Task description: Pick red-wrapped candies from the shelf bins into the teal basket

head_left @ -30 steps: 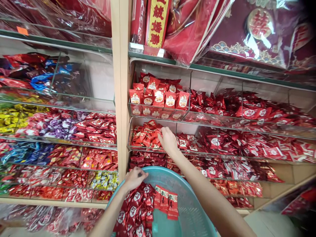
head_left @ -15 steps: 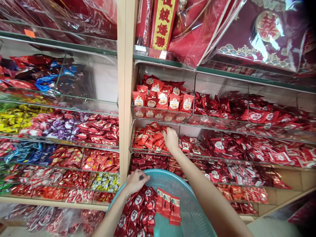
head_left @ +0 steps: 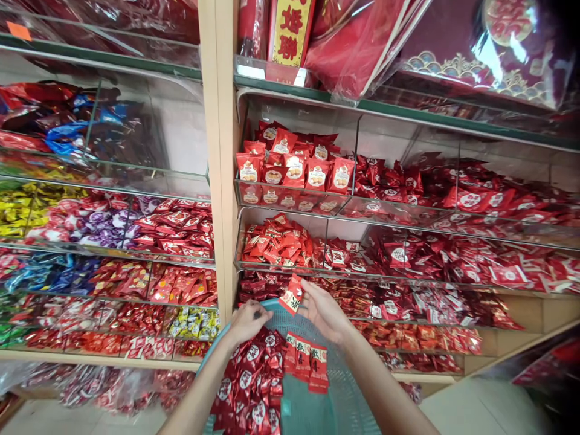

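My right hand (head_left: 324, 311) pinches a small red candy packet (head_left: 292, 295) just above the far rim of a teal plastic basket (head_left: 348, 399). My left hand (head_left: 247, 322) grips that basket's rim at its far left. Inside the basket lies a heap of dark red packets (head_left: 251, 389) on the left and a row of three flat red packets (head_left: 306, 359) beside it. Behind my hands, a glass shelf bin holds a pile of the same bright red packets (head_left: 276, 241).
Glass-fronted shelves full of wrapped sweets fill the wall: red packets (head_left: 453, 260) to the right, yellow, purple and blue ones (head_left: 67, 223) to the left. A wooden upright (head_left: 220, 151) divides the two bays. Red cloth goods in plastic (head_left: 430, 48) sit on top.
My right hand has drawn back from the shelf bin and down to the basket, now holding a red packet. The left hand has stayed on the basket rim.
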Tool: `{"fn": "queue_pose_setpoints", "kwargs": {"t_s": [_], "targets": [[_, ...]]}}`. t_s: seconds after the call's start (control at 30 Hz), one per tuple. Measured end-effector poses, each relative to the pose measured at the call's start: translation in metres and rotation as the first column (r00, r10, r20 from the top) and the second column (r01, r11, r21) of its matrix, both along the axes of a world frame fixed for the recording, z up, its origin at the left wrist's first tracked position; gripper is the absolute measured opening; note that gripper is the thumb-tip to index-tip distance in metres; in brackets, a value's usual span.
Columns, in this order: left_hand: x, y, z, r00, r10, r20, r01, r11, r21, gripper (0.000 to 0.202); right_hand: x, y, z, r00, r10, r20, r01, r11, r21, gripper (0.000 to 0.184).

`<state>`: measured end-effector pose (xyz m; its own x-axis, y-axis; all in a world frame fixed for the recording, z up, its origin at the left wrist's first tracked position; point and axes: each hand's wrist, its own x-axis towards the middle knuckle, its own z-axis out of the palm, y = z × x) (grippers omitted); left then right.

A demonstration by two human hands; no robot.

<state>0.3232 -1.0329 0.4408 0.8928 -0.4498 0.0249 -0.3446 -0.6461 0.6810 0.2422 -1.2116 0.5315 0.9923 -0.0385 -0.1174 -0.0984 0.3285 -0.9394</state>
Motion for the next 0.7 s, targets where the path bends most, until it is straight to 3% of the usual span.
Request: {"fn": "queue_pose_setpoints", "kwargs": {"t_s": [0.1,0.2,0.27,0.33,0.4,0.47,0.57,0.7], "targets": [[0.001,0.0,-0.003,1.0,-0.013,-0.001,0.013,1.0,-0.02,0.043,-0.007,-0.006,-0.023,0.999,-0.018,-0.035,0.008,0.969,-0.247,0.034],[0.001,0.001,-0.005,1.0,-0.014,-0.003,0.014,0.999,-0.032,0.042,-0.013,-0.013,-0.048,0.996,-0.094,0.0,0.079,0.84,-0.537,0.033],[0.001,0.001,-0.006,1.0,-0.014,-0.004,0.014,0.999,-0.037,0.041,-0.017,-0.017,-0.062,0.992,-0.124,-0.007,0.096,0.803,-0.588,0.036],[0.002,0.001,-0.006,1.0,-0.018,-0.006,0.018,0.999,-0.04,0.042,-0.021,-0.02,-0.071,0.986,-0.143,-0.085,0.081,0.859,-0.505,0.034],[0.002,0.001,-0.005,1.0,-0.025,-0.003,0.025,0.999,-0.042,0.042,-0.024,-0.024,-0.077,0.975,-0.135,-0.176,0.074,0.945,-0.317,0.03],[0.001,0.001,-0.003,0.999,-0.034,0.004,0.034,0.999,-0.036,0.042,-0.026,-0.027,-0.081,0.968,-0.117,-0.223,0.094,0.989,-0.11,0.028],[0.0,0.001,0.001,0.999,-0.043,0.021,0.043,0.999,-0.003,0.04,-0.028,-0.031,-0.09,0.951,-0.136,-0.276,0.164,0.983,0.08,0.025],[-0.002,0.001,0.005,0.997,-0.061,0.038,0.059,0.996,0.06,0.036,-0.029,-0.032,-0.102,0.926,-0.189,-0.328,0.259,0.948,0.183,0.025]]}}
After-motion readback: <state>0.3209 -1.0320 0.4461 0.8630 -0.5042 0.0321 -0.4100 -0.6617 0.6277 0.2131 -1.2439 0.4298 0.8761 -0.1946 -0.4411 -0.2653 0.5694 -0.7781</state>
